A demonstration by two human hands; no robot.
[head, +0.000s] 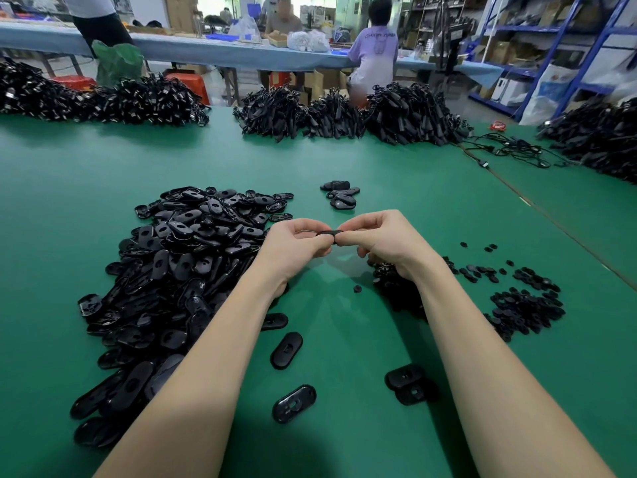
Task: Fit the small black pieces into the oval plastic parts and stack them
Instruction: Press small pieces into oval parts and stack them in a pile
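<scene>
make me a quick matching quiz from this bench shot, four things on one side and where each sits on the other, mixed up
Things:
1. big heap of oval plastic parts
2. small black pieces
3. small stack of finished ovals
4. oval part being worked on

Places:
A. pinched between the left hand and right hand
B. on the green table left of the arms
C. scattered right of the right arm
D. just beyond the hands

Pairs: 1-B, 2-C, 3-D, 4-A

One view only: head cam, wide-angle, looks fwd and down over both forearms, close on left hand [299,243] and right hand [381,242]; green table [344,160] beyond them runs far back.
</scene>
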